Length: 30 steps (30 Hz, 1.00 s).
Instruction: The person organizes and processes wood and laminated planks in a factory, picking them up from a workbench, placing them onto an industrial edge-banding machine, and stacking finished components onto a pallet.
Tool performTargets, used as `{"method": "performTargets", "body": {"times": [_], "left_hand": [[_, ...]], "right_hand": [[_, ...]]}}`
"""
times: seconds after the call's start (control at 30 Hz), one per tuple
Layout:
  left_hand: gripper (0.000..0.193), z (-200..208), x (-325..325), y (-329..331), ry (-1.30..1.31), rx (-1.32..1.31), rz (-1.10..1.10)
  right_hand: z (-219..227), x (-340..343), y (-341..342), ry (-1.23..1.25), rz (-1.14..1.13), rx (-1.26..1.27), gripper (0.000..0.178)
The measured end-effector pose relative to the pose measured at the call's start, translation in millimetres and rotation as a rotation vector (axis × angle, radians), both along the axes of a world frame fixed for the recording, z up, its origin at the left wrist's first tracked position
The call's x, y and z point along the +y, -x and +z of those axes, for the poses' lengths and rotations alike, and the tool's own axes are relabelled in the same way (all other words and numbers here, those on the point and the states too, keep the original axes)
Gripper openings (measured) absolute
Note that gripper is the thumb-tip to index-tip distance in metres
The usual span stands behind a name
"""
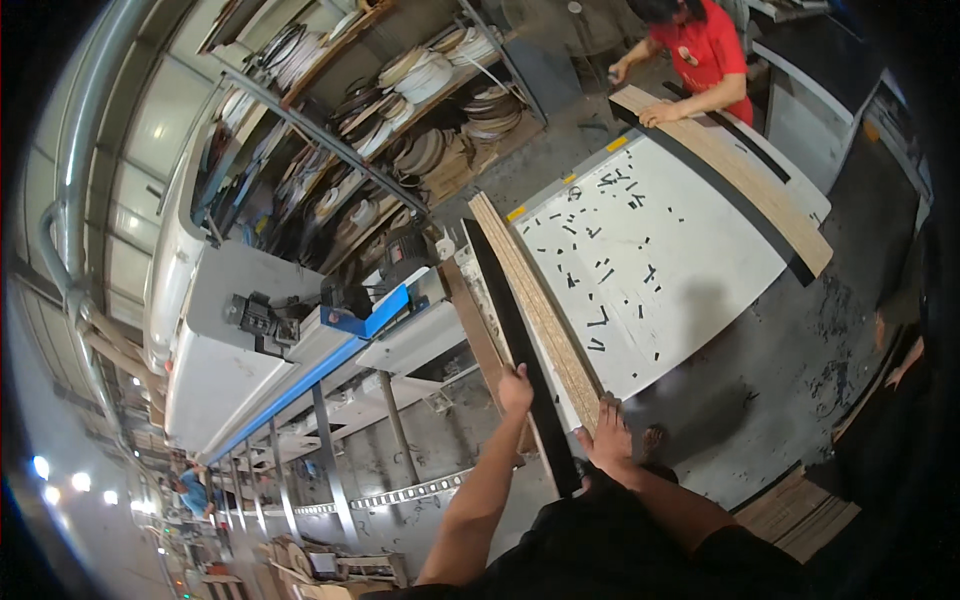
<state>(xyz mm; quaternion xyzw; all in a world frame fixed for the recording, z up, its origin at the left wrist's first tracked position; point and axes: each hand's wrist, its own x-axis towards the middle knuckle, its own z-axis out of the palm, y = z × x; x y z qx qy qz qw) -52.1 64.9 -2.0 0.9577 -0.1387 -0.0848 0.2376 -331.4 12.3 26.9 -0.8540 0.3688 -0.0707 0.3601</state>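
A long narrow board with a black face (546, 420) runs from near my body toward the machine. My left hand (516, 388) is closed around its left edge, with the thumb on top. Just to the right lies a stack of long particleboard strips (545, 320), their raw edges showing. My right hand (608, 437) rests on the near end of this stack, fingers stretched out and thumb toward the black board. The underside of my left hand's grip is hidden.
A white table (690, 330) strewn with black scraps stands to the right. Across it, a co-worker in red (708, 60) handles a curved board (740, 170). At left are a long machine (240, 300) with a blue rail and shelves of coiled edging (420, 75).
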Motion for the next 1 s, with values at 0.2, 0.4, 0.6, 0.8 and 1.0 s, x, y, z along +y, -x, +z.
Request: {"method": "performTargets", "body": {"times": [0.2, 0.4, 0.6, 0.8, 1.0], "left_hand": [[0.046, -19.3, -48.4, 12.0, 0.060, -0.053, -0.108], [0.047, -9.4, -53.9, 13.1, 0.212, -0.005, -0.289], [0.054, 0.1, -32.3, 18.0, 0.104, 0.215, -0.311], [0.062, -8.0, 20.5, 82.5, 0.279, 0.071, -0.398], [0.054, 31.2, 113.0, 32.8, 0.137, -0.134, -0.320]], "right_hand": [[0.8, -4.2, 4.9, 0.055, 0.041, -0.017, 0.115], [7.3, -10.2, 9.0, -0.012, 0.057, -0.006, 0.118], [1.3, -0.5, 0.3, -0.010, 0.042, 0.051, 0.110], [-21.8, 9.0, -1.0, 0.103, 0.045, 0.024, 0.117], [-38.2, 14.9, -3.2, 0.151, 0.076, 0.187, 0.114]]}}
